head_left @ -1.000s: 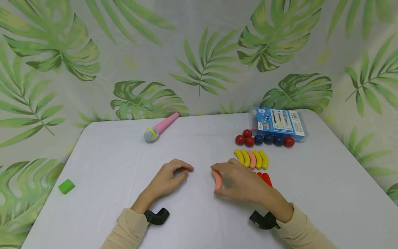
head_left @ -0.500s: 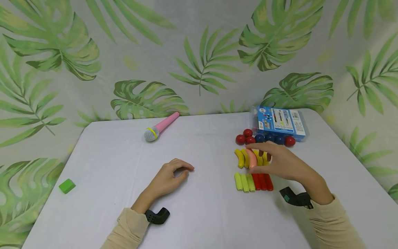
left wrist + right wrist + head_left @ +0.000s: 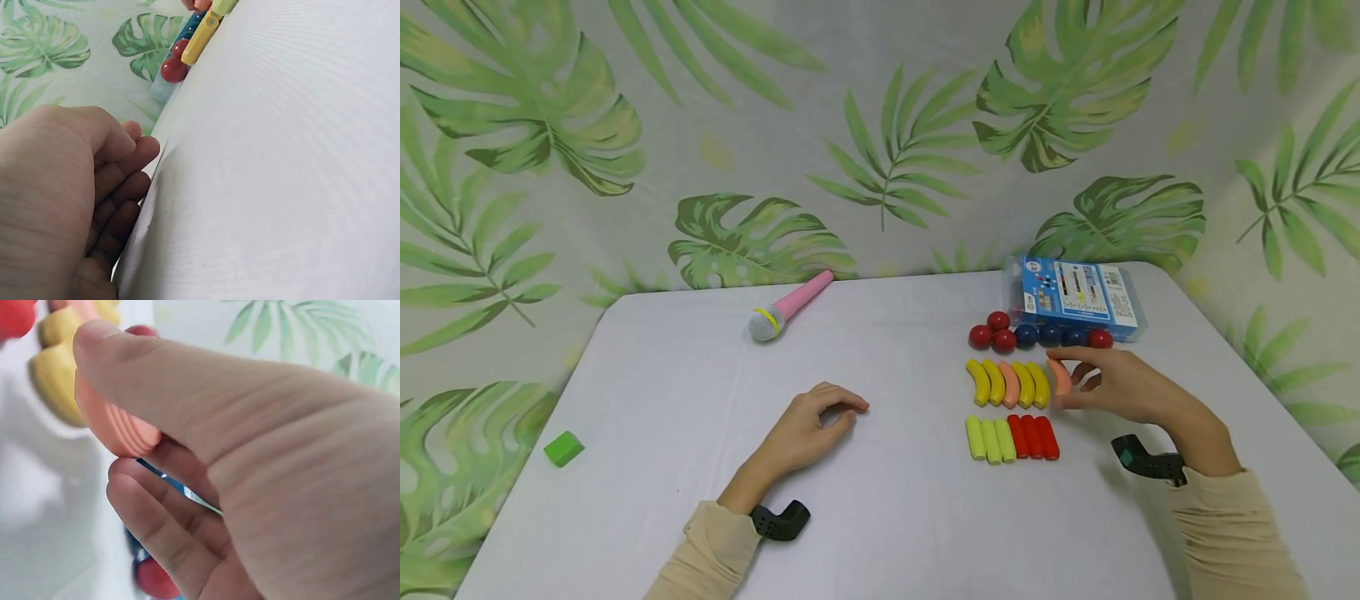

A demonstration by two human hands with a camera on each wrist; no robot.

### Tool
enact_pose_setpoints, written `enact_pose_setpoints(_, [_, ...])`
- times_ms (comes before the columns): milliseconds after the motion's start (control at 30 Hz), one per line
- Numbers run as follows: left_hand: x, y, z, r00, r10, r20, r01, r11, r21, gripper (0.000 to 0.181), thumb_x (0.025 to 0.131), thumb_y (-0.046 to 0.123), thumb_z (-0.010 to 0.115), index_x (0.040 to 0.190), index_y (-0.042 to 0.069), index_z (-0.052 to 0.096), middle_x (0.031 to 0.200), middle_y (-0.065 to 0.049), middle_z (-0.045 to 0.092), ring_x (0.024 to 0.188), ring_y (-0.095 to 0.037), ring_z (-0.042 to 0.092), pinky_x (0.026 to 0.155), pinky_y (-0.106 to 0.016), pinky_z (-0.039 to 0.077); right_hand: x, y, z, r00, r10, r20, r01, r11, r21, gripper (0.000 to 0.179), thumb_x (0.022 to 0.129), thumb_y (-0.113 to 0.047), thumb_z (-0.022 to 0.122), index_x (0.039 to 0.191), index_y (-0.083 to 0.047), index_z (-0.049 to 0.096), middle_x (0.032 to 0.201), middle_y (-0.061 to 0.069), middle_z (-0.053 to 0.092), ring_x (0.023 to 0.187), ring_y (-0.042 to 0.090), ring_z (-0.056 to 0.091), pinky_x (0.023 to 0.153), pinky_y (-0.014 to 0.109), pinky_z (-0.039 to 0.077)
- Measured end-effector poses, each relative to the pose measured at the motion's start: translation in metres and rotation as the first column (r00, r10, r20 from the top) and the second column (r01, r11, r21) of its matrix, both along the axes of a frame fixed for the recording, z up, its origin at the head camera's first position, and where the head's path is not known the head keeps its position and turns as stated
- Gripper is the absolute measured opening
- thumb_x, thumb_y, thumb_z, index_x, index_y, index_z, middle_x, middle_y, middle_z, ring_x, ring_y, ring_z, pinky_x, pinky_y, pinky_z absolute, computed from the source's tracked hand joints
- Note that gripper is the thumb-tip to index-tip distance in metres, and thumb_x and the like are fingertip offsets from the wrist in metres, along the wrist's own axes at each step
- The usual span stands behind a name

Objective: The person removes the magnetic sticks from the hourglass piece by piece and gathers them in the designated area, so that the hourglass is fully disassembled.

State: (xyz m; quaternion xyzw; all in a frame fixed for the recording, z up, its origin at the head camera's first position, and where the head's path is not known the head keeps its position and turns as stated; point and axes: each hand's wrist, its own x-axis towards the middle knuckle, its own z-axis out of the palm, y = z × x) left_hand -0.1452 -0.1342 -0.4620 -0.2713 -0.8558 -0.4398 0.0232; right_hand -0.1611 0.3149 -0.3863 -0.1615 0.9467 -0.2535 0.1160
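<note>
My right hand (image 3: pixel 1123 385) pinches a salmon-pink curved piece (image 3: pixel 1059 377) by its ends, between thumb and fingers. The right wrist view shows fine ridges near one end of this curved piece (image 3: pixel 119 425). It stands at the right end of a row of yellow curved pieces (image 3: pixel 1026 385), which has another salmon-pink curved piece (image 3: pixel 1010 385) in its middle. Whether it touches the table is unclear. My left hand (image 3: pixel 812 425) rests on the white table, fingers loosely curled and holding nothing.
Below the row lie yellow-green sticks (image 3: pixel 991 439) and red sticks (image 3: pixel 1033 437). Behind it are red balls (image 3: pixel 980 337), dark blue balls (image 3: pixel 1050 335) and a clear case with a blue label (image 3: pixel 1075 296). A toy microphone (image 3: pixel 790 306) and a green block (image 3: pixel 562 448) lie left.
My right hand has carried the salmon-pink piece from mid-table rightward, over the yellow row, to its right end. The yellow-green sticks have come into sight. My left hand stays put.
</note>
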Motion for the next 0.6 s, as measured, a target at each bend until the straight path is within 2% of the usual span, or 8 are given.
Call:
enact_pose_setpoints(200, [0.0, 0.0, 0.0, 1.0, 0.0, 0.011, 0.0, 1.0, 0.0, 0.021, 0.096, 0.006, 0.069, 0.109, 0.02, 0.078, 0.107, 0.013, 0.073, 0.109, -0.007, 0.064, 0.1, -0.033, 0.052, -0.006, 0.004, -0.013, 0.995, -0.031, 0.091, 0.03, 0.999, 0.011, 0.075, 0.085, -0.034, 0.086, 0.146, -0.003, 0.053, 0.115, 0.015, 0.068, 0.101, 0.028, 0.066, 0.08, 0.04, 0.063])
enact_pose_setpoints(600, [0.0, 0.0, -0.001, 1.0, 0.0, 0.003, 0.0, 1.0, -0.007, 0.021, 0.096, 0.006, 0.069, 0.109, 0.02, 0.078, 0.108, 0.013, 0.073, 0.109, -0.007, 0.065, 0.099, -0.034, 0.052, -0.007, 0.004, -0.019, 0.996, -0.022, 0.091, 0.022, 1.0, 0.006, 0.075, 0.086, -0.034, 0.085, 0.146, -0.002, 0.052, 0.123, 0.019, 0.066, 0.106, 0.033, 0.067, 0.085, 0.047, 0.062])
